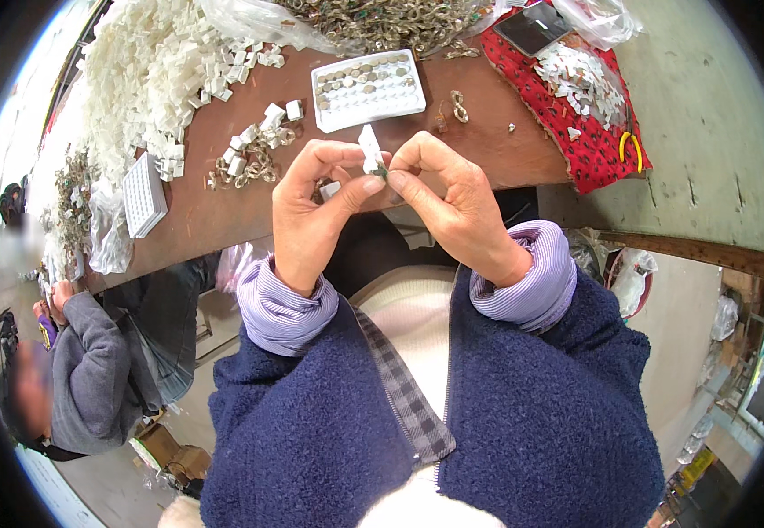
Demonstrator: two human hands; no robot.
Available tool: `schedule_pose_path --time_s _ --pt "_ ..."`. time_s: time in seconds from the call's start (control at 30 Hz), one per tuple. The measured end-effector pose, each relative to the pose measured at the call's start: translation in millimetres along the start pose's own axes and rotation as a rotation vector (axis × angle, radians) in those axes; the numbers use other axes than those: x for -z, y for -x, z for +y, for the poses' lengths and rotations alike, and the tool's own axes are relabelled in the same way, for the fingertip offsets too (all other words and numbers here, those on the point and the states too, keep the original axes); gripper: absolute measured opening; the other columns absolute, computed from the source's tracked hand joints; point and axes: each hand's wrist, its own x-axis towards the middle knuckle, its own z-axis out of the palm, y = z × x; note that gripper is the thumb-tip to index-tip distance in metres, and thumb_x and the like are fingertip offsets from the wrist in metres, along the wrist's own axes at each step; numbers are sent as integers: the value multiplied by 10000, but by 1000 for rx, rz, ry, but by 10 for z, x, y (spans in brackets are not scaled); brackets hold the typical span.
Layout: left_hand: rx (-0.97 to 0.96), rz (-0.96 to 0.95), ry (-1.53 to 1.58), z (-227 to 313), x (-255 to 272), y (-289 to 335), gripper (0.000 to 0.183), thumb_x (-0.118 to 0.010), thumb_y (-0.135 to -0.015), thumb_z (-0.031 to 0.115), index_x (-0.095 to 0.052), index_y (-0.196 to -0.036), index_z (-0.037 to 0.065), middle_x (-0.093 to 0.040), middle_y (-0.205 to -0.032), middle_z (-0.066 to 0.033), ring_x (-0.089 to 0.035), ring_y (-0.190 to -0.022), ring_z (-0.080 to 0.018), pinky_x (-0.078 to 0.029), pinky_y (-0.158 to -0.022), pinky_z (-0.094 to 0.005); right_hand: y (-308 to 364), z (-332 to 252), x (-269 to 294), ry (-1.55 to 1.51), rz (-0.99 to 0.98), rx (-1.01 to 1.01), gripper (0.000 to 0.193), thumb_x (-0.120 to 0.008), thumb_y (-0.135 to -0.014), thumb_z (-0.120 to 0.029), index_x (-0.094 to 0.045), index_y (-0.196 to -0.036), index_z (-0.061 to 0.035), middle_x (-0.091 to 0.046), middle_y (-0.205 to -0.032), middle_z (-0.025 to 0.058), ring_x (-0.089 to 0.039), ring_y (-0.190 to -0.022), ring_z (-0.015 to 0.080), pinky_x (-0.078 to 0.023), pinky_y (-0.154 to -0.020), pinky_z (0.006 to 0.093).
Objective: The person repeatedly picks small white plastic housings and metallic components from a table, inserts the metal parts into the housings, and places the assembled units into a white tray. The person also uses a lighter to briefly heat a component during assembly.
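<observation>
In front of my chest, above the table's near edge, my left hand point(316, 207) pinches a small white plastic piece point(369, 145) that stands up between thumb and fingers. Touching its lower end is a tiny dark green part point(381, 172), mostly covered by the fingertips. My right hand point(456, 198) closes thumb and forefinger on that green part. Another small white piece point(330, 190) shows inside the curl of my left hand. Just beyond the hands lies a white tray point(391, 113) with rows of pockets, some holding round grey discs.
A big heap of white plastic pieces point(140, 79) covers the brown table's point(267, 88) far left. White housings with metal links point(254, 150) lie left of my hands, near stacked white trays point(143, 198). Yellow-handled scissors point(631, 151) rest on red cloth point(522, 84) at right. Someone in grey point(91, 378) works at left.
</observation>
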Motion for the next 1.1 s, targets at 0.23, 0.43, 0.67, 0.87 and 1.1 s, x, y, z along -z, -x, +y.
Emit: schedule_pose_path --time_s 0.23,0.43,0.67,0.87,1.1 --pt "-116 -157 -305 4 317 -34 284 -915 -871 29 -718 -1074 18 -755 -959 -11 -633 -812 -57 -543 -751 -242 -115 -109 76 407 -299 188 118 -678 -942 62 -622 -1009 -17 -639 -889 99 -645 -864 242 -510 -835 374" --pt "12 -5 -198 31 131 38 201 -833 -972 47 -701 -1118 4 -752 -909 10 -636 -773 -59 -526 -715 -229 -158 -45 41 679 -69 492 137 -732 -881 -14 -649 -979 -62 -678 -899 90 -650 -891 316 -455 -977 473" --pt "331 51 353 -47 -11 -5 160 -734 -1072 137 -736 -1201 42 -817 -1019 -49 -534 -701 2 -386 -599 -167 -53 146 121 603 90 411 139 -772 -883 -17 -674 -965 -72 -676 -904 70 -655 -910 302 -455 -1020 470" --pt "321 51 277 -193 -311 -107 159 -753 -1070 147 -723 -1190 48 -753 -911 8 -549 -709 7 -365 -543 -161 -62 219 324 697 153 564 175 -797 -833 -46 -708 -977 -91 -659 -904 29 -669 -911 257 -455 -1095 512" --pt "389 3 507 -290 -238 -281 176 -742 -1071 149 -699 -1211 51 -776 -1015 -33 -674 -782 -51 -479 -525 -181 -324 243 381 678 168 489 154 -796 -873 -111 -733 -1011 -81 -676 -939 71 -673 -917 298 -502 -981 475"
